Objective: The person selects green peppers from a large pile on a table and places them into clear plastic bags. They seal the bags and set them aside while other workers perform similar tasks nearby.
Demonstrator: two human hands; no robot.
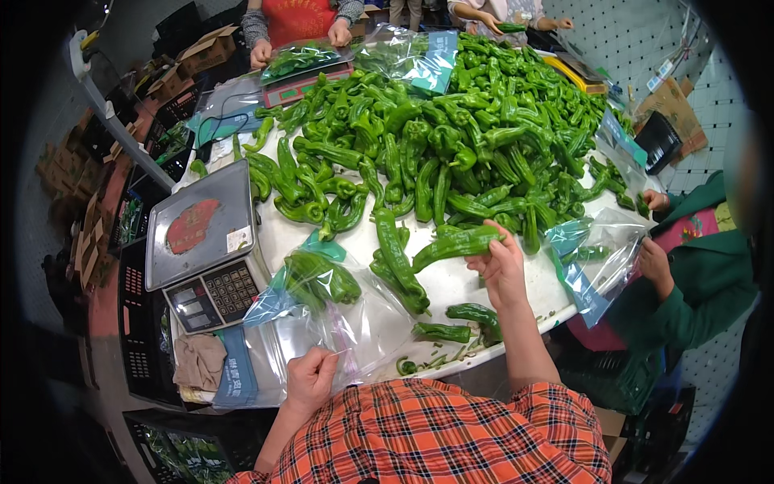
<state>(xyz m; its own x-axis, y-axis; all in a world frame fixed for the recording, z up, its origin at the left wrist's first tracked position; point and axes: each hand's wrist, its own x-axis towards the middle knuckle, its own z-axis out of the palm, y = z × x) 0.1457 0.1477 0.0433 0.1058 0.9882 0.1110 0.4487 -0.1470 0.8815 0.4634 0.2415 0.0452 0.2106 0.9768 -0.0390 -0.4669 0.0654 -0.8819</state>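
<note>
My right hand [500, 266] holds a long green pepper [453, 245] by one end, above the white table [441, 284]. My left hand [312, 374] is closed on the edge of a clear plastic bag [369, 320], near the table's front edge. Several green peppers [323, 278] lie inside that bag, towards its far end. Between the bag and my right hand, more loose peppers [396, 260] lie on the table. A large heap of green peppers [447, 139] covers the table's middle and far side.
A digital scale [202, 224] stands at the left, with a crumpled brown cloth [199, 362] and flat bags [237, 369] in front. At right a co-worker in a green sleeve holds a bag [595, 260]. Two people stand across the table, near another scale [290, 92]. Stem scraps lie near the edge.
</note>
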